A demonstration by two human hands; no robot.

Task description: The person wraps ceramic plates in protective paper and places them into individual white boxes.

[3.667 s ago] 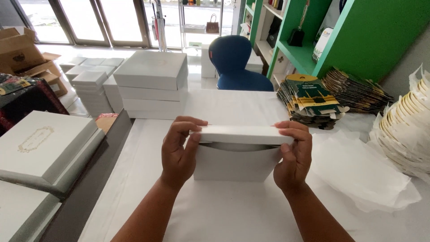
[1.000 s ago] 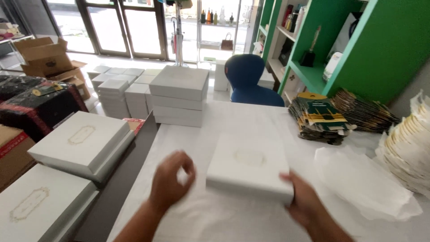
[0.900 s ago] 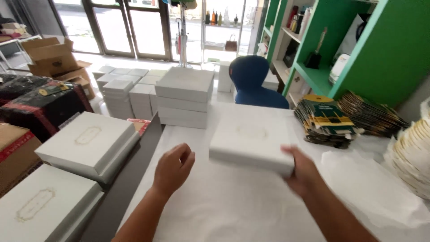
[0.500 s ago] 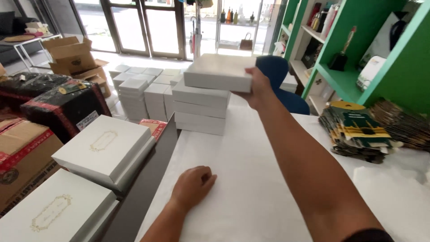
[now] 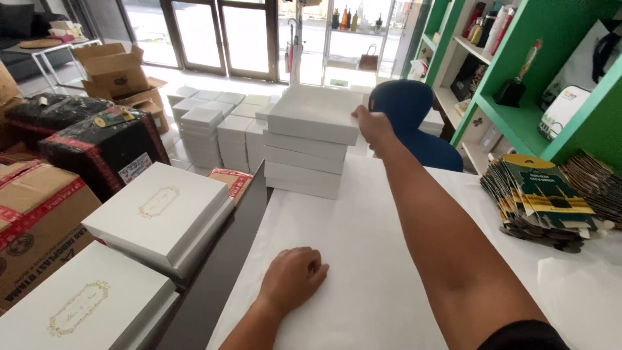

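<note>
At the far end of the white table (image 5: 363, 259), my right hand (image 5: 372, 126) grips the right edge of a flat white box (image 5: 315, 113) lying on top of a stack of like boxes (image 5: 304, 162), fingers curled round its side, while my left hand (image 5: 295, 275) rests in a loose fist on the tabletop nearer me. The box looks like light, stiff card with smooth faces, so I judge it best held by opposite edges, since its corners would dent. It is shut, as are the lidded boxes (image 5: 159, 210) at my left, so I cannot tell what they hold.
</note>
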